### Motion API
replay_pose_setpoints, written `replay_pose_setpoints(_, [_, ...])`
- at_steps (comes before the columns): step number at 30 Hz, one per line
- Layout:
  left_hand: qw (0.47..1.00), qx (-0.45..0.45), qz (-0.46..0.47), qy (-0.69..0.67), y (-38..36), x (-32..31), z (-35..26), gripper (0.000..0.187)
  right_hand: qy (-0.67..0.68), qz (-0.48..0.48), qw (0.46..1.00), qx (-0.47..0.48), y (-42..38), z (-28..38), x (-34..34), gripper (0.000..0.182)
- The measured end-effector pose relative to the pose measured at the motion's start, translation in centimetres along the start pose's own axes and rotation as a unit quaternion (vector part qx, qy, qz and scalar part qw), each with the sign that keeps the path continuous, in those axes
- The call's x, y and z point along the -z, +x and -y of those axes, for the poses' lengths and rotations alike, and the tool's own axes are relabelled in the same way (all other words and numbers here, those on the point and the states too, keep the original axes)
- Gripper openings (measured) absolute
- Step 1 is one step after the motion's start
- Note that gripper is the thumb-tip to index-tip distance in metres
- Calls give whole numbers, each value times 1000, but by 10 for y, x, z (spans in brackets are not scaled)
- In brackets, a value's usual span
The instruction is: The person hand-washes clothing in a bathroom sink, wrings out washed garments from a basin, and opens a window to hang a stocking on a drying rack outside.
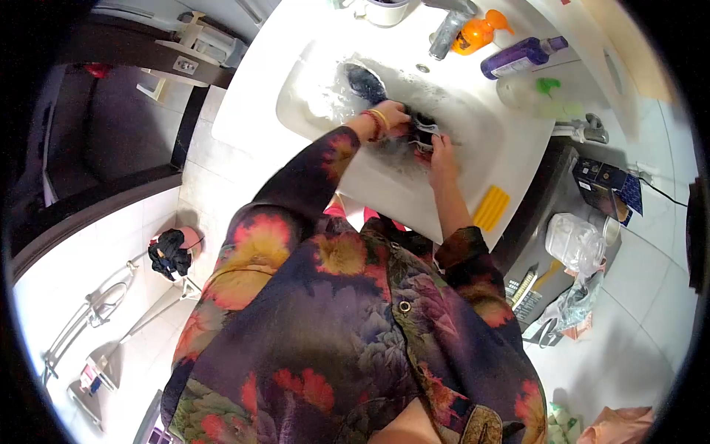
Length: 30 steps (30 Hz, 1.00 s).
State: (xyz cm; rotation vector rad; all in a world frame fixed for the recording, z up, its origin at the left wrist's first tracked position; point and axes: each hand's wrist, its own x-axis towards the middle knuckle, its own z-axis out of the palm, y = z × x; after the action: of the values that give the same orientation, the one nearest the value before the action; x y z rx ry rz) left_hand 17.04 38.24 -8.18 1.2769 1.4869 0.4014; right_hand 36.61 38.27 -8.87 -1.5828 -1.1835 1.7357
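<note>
A white washbasin (296,111) holds cloudy, sudsy water. In it lies a dark shoe (362,83) with a white rim around its rounded end, partly under the water. My left hand (393,115), with beaded and yellow bracelets at the wrist, is closed on the dark material beside that end. A black part with white bands (424,133) shows between my two hands, and I cannot tell whether it belongs to the same shoe. My right hand (441,154) pinches its white edge from the right, fingertips just above the water.
Behind the basin are a faucet (450,35), an orange pump bottle (477,33), a purple bottle (521,58) and a white cup (384,11). A yellow ridged soap bar (492,208) lies on the right rim. A pink bucket (191,240) with dark cloth stands at left.
</note>
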Motion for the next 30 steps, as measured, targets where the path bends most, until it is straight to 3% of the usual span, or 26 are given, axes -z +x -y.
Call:
replay_pose_setpoints(1, [993, -95, -20, 69, 22, -16, 12, 24, 60, 19, 998, 6, -14, 16, -7, 28])
replay_pose_setpoints(3, [990, -72, -81, 95, 87, -67, 58, 26, 192, 15, 981, 32, -32, 45, -11, 27])
replay_pose_setpoints(4, [986, 16, -113, 119, 89, -74, 48, 27, 263, -7, 963, 51, -38, 55, -10, 26])
replay_pose_setpoints(5, [979, 116, -42, 165, 81, -79, 49, 27, 332, -27, 940, 69, -41, 62, -9, 25])
replay_pose_setpoints(8, [973, 107, -15, 206, 68, -54, 34, 25, 426, -25, 902, 70, -34, 67, 32, 23])
replay_pose_setpoints(10, [965, 107, 5, 240, 54, -37, 33, 26, 231, -84, 949, 196, -2, 36, 67, 22])
replay_pose_setpoints(11, [992, 96, -45, 62, 43, -16, 29, 25, 231, -111, 947, 193, 4, 33, 67, 22])
replay_pose_setpoints(12, [985, 81, -93, -117, 29, 8, 25, 25, 231, -138, 944, 190, 9, 31, 67, 22])
replay_pose_setpoints(13, [945, 62, -137, -291, 15, 30, 22, 24, 328, -165, 922, 120, 5, 44, 60, 22])
replay_pose_setpoints(14, [910, 98, -288, -282, -1, 46, 21, 24, 420, -187, 887, 51, 1, 55, 52, 23])
replay_pose_setpoints(15, [914, 99, -363, -151, 17, 45, 81, 26, 419, -178, 890, 34, -3, 58, 46, 23])
replay_pose_setpoints(17, [961, 97, -256, -24, 13, 43, 68, 28, 410, -159, 898, -3, -9, 60, 37, 25])
replay_pose_setpoints(19, [981, 92, -135, 102, 4, 29, 39, 30, 253, -116, 960, 29, -9, 52, 35, 25])
replay_pose_setpoints(20, [981, 88, -69, 160, -1, 17, 25, 32, 168, -95, 980, 41, -11, 42, 38, 26])
replay_pose_setpoints(22, [958, 72, 59, 270, -5, 0, 9, 34, 210, -88, 974, 13, 8, 12, 41, 23])
replay_pose_setpoints(24, [978, 129, -28, 159, 8, -3, 23, 35, 204, -77, 976, -27, 24, -7, 46, 21])
replay_pose_setpoints(26, [975, 185, -112, 52, 15, 1, 42, 36, 263, -115, 957, 28, 3, 28, 42, 17])
replay_pose_setpoints(28, [954, 193, -179, 143, 4, 28, 40, 23, 304, -175, 934, 73, -9, 56, 51, 17])
replay_pose_setpoints(29, [935, 213, -178, 220, -1, 36, 48, 22, 321, -209, 923, 34, 5, 48, 62, 21])
replay_pose_setpoints(30, [912, 248, -115, 305, -1, 44, 60, 23, 299, -229, 926, 33, 10, 40, 67, 22])
